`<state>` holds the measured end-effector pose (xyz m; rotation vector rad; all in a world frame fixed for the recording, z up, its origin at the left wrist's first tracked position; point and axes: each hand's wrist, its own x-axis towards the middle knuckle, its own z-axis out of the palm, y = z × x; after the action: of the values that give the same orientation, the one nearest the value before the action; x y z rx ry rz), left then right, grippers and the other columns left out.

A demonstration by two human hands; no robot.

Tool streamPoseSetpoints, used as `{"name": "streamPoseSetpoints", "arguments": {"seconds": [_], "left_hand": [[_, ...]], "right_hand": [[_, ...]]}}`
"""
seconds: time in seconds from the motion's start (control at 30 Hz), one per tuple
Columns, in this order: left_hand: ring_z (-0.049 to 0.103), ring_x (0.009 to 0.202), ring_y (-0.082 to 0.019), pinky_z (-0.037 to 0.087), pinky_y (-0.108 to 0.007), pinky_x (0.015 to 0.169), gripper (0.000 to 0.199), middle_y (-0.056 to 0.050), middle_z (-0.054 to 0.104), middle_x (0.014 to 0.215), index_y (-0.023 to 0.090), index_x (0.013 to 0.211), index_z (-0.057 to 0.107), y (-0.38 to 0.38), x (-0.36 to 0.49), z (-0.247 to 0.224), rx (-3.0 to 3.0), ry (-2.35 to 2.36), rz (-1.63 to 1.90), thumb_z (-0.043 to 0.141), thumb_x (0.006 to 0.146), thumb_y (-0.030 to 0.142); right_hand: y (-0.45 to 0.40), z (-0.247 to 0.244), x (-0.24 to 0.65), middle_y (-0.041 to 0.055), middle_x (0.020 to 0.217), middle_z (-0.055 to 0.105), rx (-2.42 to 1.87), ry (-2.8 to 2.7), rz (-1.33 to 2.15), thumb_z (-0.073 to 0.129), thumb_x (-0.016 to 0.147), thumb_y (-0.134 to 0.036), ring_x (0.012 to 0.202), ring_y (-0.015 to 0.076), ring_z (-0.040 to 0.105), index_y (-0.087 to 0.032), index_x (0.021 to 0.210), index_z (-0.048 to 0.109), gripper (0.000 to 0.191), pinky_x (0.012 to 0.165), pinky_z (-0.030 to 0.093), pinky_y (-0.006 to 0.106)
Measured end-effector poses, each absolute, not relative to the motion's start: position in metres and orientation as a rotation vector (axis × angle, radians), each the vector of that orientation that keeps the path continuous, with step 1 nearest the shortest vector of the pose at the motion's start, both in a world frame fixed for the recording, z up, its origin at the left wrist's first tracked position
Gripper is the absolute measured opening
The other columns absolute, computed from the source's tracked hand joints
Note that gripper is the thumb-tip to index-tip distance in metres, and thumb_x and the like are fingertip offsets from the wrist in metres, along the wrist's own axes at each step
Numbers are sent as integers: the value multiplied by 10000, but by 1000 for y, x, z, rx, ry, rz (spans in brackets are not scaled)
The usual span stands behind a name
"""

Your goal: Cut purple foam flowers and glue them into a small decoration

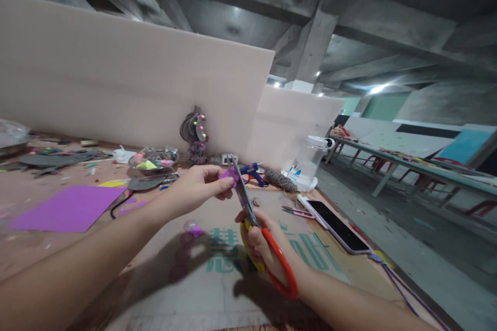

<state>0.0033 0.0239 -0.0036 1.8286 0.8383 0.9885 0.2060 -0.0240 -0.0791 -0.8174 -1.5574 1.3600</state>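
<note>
Between the thumb and fingers of my left hand (207, 183) is a small purple cut-out piece (229, 177), flower-like in outline. My right hand (267, 240) grips a pair of scissors (245, 199) with red and yellow handles. The blades point up and away, parted a little, right at the edge of the purple piece. Whether they are cutting into it I cannot tell. Below my hands, a small purple flower shape (196, 231) lies on the cardboard (174, 289), which has green printed characters.
A purple sheet (72, 208) lies at left, near a bowl of bits (153, 159). A blue glue gun (253, 173), twine (280, 180) and a plastic jug (308, 163) stand behind. Small snips (298, 212) and a phone (337, 225) lie at right. A pale board (135, 83) rises at the back.
</note>
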Motion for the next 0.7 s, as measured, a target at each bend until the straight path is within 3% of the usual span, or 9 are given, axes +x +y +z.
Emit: {"name": "streamPoseSetpoints", "arguments": {"seconds": [0.7], "left_hand": [[653,777,-177,506,-301,746,318,-66,706,798,147,802,655,30,-1,-3,1849,885,1000,582,851,452]], "right_hand": [[-25,-77,205,-99,576,326,-874,-1562,1336,626,733,-692,418,50,232,-193,999,494,580,383,179,196]]}}
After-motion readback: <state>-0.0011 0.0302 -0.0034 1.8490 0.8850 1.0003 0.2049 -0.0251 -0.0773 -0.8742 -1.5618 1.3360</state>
